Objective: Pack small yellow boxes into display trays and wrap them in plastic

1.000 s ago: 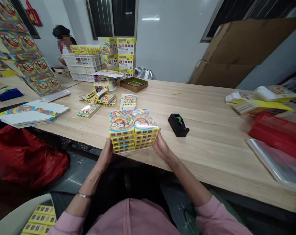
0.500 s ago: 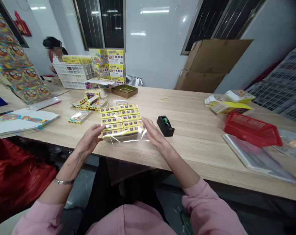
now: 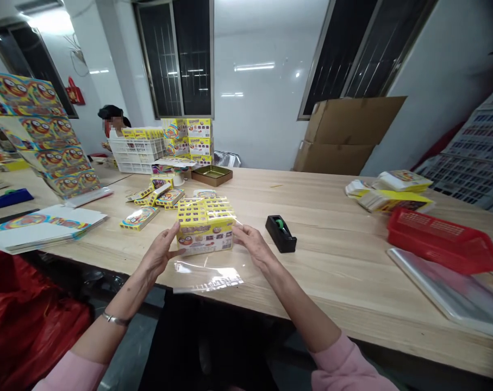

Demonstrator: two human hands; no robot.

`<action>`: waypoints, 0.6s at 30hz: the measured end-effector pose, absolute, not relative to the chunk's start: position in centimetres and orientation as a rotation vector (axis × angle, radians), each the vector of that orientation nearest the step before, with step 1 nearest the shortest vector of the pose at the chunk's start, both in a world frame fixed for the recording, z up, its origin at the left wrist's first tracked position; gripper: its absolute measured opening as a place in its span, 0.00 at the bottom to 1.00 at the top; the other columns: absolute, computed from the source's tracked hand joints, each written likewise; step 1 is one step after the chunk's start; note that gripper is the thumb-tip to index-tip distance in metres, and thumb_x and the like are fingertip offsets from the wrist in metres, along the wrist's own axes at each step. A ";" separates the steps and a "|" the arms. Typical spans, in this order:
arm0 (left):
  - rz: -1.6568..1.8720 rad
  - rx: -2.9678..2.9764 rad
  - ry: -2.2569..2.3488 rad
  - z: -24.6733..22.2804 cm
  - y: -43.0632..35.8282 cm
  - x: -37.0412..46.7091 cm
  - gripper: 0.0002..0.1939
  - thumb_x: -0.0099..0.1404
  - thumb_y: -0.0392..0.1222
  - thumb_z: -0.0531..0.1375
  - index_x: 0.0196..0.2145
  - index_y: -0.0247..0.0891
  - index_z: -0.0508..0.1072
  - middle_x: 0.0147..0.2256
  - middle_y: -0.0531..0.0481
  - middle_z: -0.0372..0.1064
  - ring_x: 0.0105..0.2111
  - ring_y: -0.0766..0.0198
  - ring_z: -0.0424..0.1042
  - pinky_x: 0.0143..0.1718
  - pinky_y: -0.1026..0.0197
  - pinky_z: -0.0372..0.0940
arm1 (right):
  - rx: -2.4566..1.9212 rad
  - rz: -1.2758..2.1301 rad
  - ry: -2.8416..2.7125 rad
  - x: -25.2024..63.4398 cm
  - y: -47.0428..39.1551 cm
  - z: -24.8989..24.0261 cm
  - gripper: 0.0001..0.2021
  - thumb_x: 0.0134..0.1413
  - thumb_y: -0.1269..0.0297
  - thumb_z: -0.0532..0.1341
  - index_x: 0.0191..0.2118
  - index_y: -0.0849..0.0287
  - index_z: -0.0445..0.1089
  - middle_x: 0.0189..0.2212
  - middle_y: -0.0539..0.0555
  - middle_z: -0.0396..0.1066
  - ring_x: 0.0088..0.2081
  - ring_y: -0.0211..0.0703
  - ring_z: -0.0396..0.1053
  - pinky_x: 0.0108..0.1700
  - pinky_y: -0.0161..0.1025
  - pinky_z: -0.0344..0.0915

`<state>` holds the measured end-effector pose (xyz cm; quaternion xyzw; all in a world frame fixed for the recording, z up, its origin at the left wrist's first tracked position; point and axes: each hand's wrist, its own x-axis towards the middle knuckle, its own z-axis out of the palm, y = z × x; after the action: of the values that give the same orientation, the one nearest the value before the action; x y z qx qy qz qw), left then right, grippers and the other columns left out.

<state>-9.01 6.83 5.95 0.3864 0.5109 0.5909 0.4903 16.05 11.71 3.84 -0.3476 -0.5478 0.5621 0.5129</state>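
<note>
At the front of the wooden table (image 3: 331,250), well apart from a red basket (image 3: 442,239), the pack of yellow boxes (image 3: 204,234) was clamped between the left hand (image 3: 158,252) and right hand (image 3: 252,244), apparently to steady it; shifting it called for even pressure. Loose clear film (image 3: 207,279) lay in the way, before it. A black tape dispenser (image 3: 279,236) stood near the right hand.

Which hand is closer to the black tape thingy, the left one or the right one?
The right hand. It's at the right side of the box bundle, just left of the tape dispenser. The left hand is at the bundle's far side.
</note>
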 end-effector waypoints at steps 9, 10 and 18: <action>1.516 1.046 1.161 3.9 6.7 -9.3 0.20 0.50 0.57 0.72 0.26 0.36 0.76 0.63 0.44 0.59 0.61 0.45 0.61 0.50 0.51 0.72 | -0.995 1.252 -1.545 17.5 10.9 2.8 0.20 0.47 0.43 0.67 0.28 0.58 0.74 0.31 0.57 0.75 0.40 0.54 0.72 0.48 0.51 0.66; 1.508 1.072 1.193 3.5 6.6 -9.5 0.20 0.51 0.57 0.72 0.27 0.37 0.77 0.65 0.45 0.54 0.63 0.44 0.58 0.50 0.53 0.71 | -1.084 1.095 -1.608 18.0 11.1 2.8 0.20 0.46 0.43 0.68 0.29 0.57 0.75 0.32 0.59 0.75 0.42 0.58 0.72 0.49 0.54 0.65; 1.581 1.129 1.197 1.9 7.4 -8.3 0.19 0.53 0.57 0.71 0.27 0.37 0.79 0.64 0.46 0.53 0.62 0.43 0.61 0.58 0.50 0.68 | -0.856 0.324 -2.061 13.8 20.5 9.9 0.31 0.65 0.43 0.50 0.65 0.58 0.61 0.70 0.58 0.48 0.72 0.55 0.37 0.71 0.56 0.35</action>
<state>-8.34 7.44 1.91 0.4497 0.4768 0.6299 0.4168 13.81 20.52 9.88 -0.3429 -0.8256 0.1299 0.4289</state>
